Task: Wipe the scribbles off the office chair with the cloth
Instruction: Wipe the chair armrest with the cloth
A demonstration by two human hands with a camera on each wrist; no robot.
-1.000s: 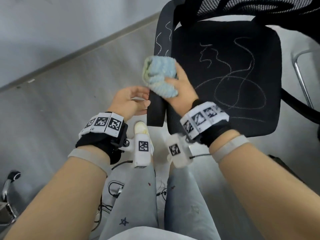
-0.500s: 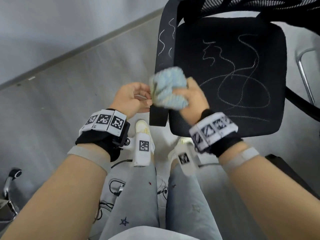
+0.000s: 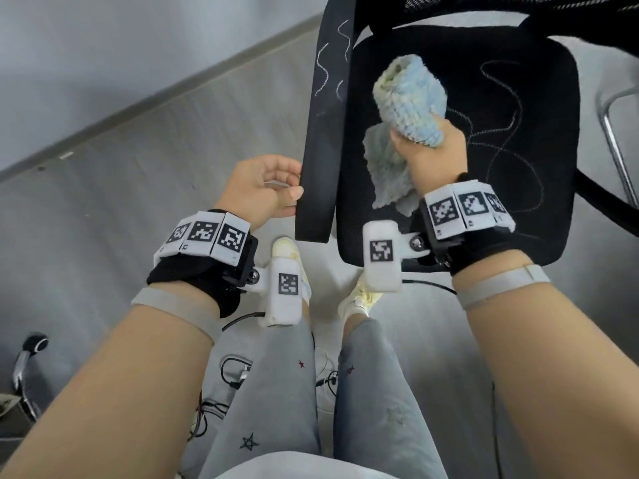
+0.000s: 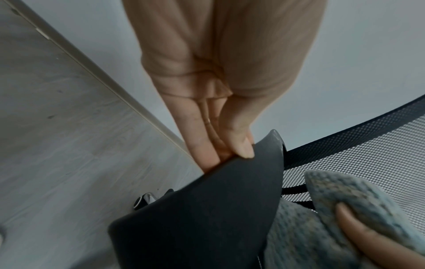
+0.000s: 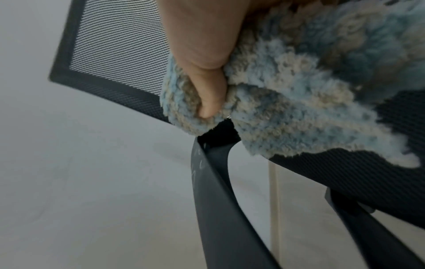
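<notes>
A black office chair stands in front of me, its seat (image 3: 518, 98) covered in white chalk scribbles (image 3: 498, 146). More scribbles (image 3: 328, 63) run along the far part of its left armrest (image 3: 321, 160); the near part looks bare. My right hand (image 3: 428, 150) grips a bunched fluffy blue cloth (image 3: 411, 98) above the seat, just right of the armrest, with a corner hanging down. In the right wrist view the thumb digs into the cloth (image 5: 287, 94). My left hand (image 3: 266, 188) pinches the armrest's near edge (image 4: 207, 209) between thumb and fingers.
The chair's mesh backrest (image 3: 518, 5) lies at the top of the head view, and a chrome frame (image 3: 615, 140) stands at the right. My legs and pale shoes (image 3: 290, 257) are below the chair on grey flooring. Cables (image 3: 238, 371) and another chair's castor (image 3: 34, 344) lie lower left.
My right hand has lifted the cloth off the armrest's near part and carried it right and away, over the seat. The left hand has kept its place at the armrest.
</notes>
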